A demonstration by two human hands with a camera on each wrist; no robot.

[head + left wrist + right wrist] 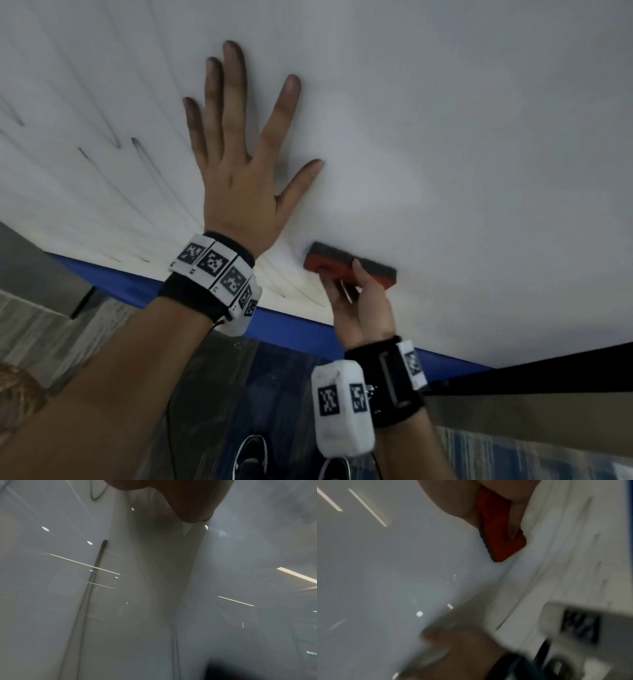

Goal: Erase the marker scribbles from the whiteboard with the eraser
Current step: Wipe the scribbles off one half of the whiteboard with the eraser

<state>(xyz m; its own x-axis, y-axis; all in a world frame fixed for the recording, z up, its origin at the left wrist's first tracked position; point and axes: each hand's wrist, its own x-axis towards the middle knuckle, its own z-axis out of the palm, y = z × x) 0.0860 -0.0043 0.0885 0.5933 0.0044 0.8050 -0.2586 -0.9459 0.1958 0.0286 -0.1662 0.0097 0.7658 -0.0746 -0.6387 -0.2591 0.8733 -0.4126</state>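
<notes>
One eraser (346, 265), red body with dark felt, is pinched in the right hand (359, 308): thumb on the near edge, fingers curled over the back; the felt is pressed flat on the whiteboard (462, 154), just above the board's blue lower edge (298, 327). The left hand (239, 171) is laid flat on the same board, up and left of the eraser, five fingers spread, nothing gripped, fingertips darkened. Marker scribbles (113, 137) are seen as several long dark strokes left of the eraser, beyond the left hand; the exact count cannot be told. Board right of the eraser: white. Two tagged wristbands (219, 270) are worn, one per wrist.
</notes>
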